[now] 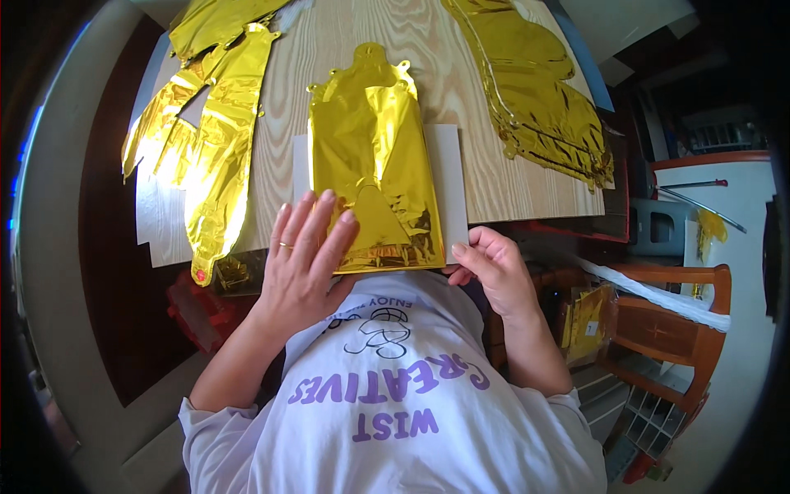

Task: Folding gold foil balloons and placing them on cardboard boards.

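Note:
A folded gold foil balloon [374,148] lies flat on a pale grey card [449,177], near the table's front edge. My left hand [300,255] rests on the balloon's near left part with its fingers stretched out; one finger wears a ring. At the card's near right corner, my right hand [494,267] pinches the card between thumb and fingers, beside the foil. Small tabs stick out along the balloon's far end.
More gold foil balloons [226,123] spread over the table's left side. A stack of gold foil [539,90] lies on the right of the wood-grain table [321,41]. A wooden chair [716,329], a grey-blue stool [662,226] and a bagged gold packet [584,325] are to the right.

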Motion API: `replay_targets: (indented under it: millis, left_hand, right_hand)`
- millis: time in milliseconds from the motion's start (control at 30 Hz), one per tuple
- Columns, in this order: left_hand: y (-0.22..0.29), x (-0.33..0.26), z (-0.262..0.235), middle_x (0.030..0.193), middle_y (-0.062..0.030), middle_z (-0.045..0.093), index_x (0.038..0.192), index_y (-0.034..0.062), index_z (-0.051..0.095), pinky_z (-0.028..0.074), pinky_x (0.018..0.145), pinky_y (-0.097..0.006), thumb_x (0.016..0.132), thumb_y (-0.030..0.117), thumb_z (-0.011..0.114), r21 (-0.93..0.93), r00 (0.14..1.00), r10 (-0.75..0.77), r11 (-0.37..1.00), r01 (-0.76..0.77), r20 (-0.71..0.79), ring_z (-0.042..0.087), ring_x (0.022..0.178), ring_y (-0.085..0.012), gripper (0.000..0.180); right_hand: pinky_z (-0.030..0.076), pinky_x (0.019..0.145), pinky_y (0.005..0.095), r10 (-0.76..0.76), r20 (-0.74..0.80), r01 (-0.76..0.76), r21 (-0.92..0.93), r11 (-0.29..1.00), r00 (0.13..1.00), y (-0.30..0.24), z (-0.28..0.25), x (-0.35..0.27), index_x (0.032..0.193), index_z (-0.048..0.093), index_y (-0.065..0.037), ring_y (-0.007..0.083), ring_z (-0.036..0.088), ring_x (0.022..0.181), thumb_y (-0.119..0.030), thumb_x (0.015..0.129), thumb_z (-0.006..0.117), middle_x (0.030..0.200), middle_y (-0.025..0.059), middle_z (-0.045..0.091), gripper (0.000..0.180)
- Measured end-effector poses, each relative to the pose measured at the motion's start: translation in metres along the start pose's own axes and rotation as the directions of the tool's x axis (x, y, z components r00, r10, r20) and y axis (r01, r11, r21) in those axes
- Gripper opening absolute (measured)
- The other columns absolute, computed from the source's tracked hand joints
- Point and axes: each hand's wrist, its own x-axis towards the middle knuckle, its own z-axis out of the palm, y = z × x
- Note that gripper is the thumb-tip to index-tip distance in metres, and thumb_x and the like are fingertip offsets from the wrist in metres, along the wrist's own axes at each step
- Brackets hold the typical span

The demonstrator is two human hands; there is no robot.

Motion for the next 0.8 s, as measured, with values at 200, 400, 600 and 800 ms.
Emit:
replay_targets:
  millis: [200, 400, 600, 800]
  left_hand:
    - [-0.019, -0.016, -0.001, 0.129, -0.0146, 0.063, 0.120, 0.0050, 0.070, 0.050, 0.106, -0.049, 0.078, 0.007, 0.077, 0.059, 0.972, 0.201, 0.979, -0.195, -0.120, 0.062, 0.122, -0.0328, 0.043]
    - [0.015, -0.022, -0.051, 0.105, -0.0139, 0.072, 0.111, 0.0000, 0.071, 0.060, 0.078, -0.041, 0.082, 0.010, 0.081, -0.098, 0.931, 0.335, 0.931, -0.350, -0.147, 0.071, 0.095, -0.0303, 0.032]
    - [0.037, -0.010, -0.083, 0.101, -0.0112, 0.074, 0.120, 0.0036, 0.068, 0.058, 0.079, -0.036, 0.088, 0.016, 0.077, -0.001, 0.861, 0.455, 0.884, -0.467, -0.230, 0.072, 0.092, -0.0260, 0.035]
    - [-0.011, 0.009, -0.003, 0.144, -0.0125, 0.057, 0.140, 0.0081, 0.059, 0.039, 0.114, -0.052, 0.087, 0.030, 0.075, 0.017, 0.952, 0.295, 0.955, -0.298, 0.083, 0.052, 0.136, -0.0347, 0.060]
  right_hand:
    - [0.048, 0.062, 0.0208, -0.060, -0.024, 0.057, -0.108, 0.992, 0.998, 0.001, 0.024, -0.003, 0.099, 0.067, -0.003, 0.0036, 0.059, 0.068, -0.022, 0.096, 0.076, 0.083, -0.0004, 0.069, 0.021]
    - [0.049, 0.071, 0.0206, 0.025, 0.029, -0.016, -0.279, 0.960, 0.999, -0.044, 0.025, -0.070, 0.107, 0.071, 0.002, 0.0041, 0.062, 0.081, -0.016, 0.092, 0.076, 0.092, 0.0014, 0.071, 0.024]
    - [0.047, 0.060, 0.0201, -0.091, -0.006, 0.088, -0.193, 0.977, 0.996, -0.073, 0.022, -0.102, 0.107, 0.070, 0.000, 0.0037, 0.061, 0.070, -0.021, 0.094, 0.074, 0.089, 0.0011, 0.071, 0.025]
    - [0.046, 0.049, 0.0196, 0.013, -0.164, -0.012, 0.007, 1.000, 0.986, 0.000, -0.019, -0.003, 0.097, 0.066, -0.007, 0.0071, 0.059, 0.053, -0.030, 0.098, 0.072, 0.073, 0.0045, 0.069, 0.024]
